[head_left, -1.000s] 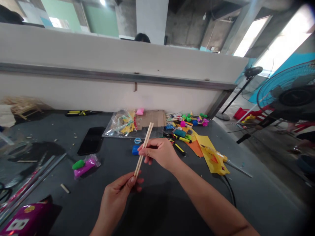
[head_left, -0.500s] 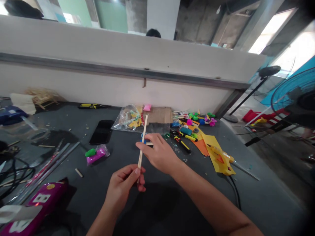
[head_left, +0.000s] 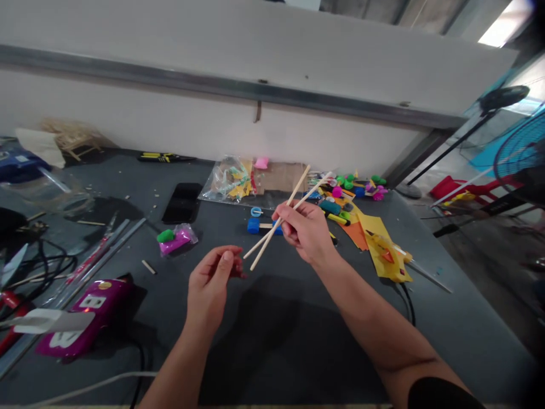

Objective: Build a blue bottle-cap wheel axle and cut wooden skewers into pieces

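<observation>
two wooden sticks sit in the grip of the right hand, fingers closed on them, at 2 o'clock from the left hand, its grip loosely curled and empty, both above the dark counter.

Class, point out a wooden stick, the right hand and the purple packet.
Wooden stick (head_left: 298, 187), head view, upper part.
Right hand (head_left: 304, 233), head view, back of the hand.
Purple packet (head_left: 174, 244), head view, middle.
</observation>
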`<move>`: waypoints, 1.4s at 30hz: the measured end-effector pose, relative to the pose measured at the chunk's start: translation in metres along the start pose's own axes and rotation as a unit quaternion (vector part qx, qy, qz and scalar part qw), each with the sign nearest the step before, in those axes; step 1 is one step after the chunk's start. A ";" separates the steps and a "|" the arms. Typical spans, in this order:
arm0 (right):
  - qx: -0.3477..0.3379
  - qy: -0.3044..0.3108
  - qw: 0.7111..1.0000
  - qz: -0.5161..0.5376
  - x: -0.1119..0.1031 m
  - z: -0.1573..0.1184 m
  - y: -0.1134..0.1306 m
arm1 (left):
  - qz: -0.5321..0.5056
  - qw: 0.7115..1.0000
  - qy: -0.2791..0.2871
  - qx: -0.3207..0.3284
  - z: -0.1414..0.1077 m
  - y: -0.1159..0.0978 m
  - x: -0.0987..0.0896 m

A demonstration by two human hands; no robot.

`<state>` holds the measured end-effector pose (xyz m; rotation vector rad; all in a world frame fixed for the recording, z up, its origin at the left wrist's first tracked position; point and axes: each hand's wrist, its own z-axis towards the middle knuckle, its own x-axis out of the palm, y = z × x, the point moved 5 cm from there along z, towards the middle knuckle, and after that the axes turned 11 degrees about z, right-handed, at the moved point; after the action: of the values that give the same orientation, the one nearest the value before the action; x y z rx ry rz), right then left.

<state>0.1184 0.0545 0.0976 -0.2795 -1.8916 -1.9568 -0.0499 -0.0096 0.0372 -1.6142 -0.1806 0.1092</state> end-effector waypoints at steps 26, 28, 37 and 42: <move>0.121 0.112 0.986 -0.012 0.012 0.004 -0.029 | 0.300 0.942 0.095 0.121 -0.006 -0.006 0.012; 0.137 0.122 0.982 -0.038 0.009 0.006 -0.031 | 0.340 0.926 0.093 0.135 -0.003 -0.003 0.014; 0.127 0.196 0.964 -0.128 -0.008 0.013 -0.022 | 0.083 0.984 0.155 -0.042 0.008 0.021 0.045; 0.020 0.025 0.985 -0.171 -0.039 0.035 -0.011 | 0.313 0.939 0.138 0.040 0.032 -0.009 0.039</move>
<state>0.1441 0.0945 0.0738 0.1142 -2.0504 -2.1119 -0.0175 0.0298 0.0458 -1.5350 0.5562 0.3696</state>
